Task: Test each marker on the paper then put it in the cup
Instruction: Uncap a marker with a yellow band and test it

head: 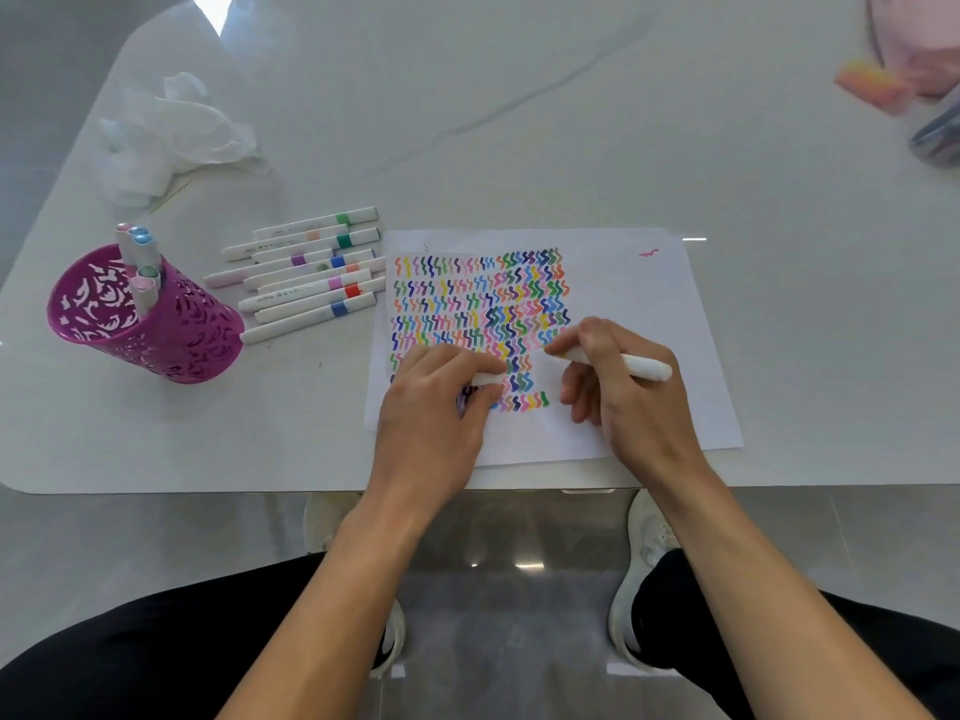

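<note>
Currently the marker is gripped by the right hand, tip leftward; its cap is pinched by the left hand.

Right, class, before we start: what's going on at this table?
A person seated at the white table is testing markers. The right-hand grip holds a white marker, tip down on the paper, which is crowded with coloured squiggles. The left-hand grip pinches what looks like its cap and rests on the sheet. A few markers stand in the purple cup on the left. A row of loose markers lies between cup and paper, not yet in the cup.
</note>
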Demonstrator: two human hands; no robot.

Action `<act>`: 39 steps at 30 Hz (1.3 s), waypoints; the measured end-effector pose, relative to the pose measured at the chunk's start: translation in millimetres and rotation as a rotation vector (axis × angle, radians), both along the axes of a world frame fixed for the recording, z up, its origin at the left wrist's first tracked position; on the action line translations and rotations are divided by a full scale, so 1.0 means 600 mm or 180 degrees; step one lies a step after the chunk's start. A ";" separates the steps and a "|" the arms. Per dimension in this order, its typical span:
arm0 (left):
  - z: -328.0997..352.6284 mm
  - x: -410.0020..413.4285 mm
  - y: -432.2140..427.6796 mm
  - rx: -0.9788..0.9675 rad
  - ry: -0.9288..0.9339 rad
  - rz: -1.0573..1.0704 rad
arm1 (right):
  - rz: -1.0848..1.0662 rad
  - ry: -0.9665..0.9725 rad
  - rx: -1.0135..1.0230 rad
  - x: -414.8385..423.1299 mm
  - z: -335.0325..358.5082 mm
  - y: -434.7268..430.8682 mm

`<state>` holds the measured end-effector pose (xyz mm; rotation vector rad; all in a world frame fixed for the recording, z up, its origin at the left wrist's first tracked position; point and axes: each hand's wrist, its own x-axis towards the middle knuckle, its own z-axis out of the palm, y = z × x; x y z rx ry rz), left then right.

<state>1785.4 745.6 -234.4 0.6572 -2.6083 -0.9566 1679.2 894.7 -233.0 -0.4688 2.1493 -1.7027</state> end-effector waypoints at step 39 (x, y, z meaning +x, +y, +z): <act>0.002 -0.004 0.001 0.0078 -0.0156 0.0105 | -0.0169 0.0119 0.0202 0.005 -0.016 0.002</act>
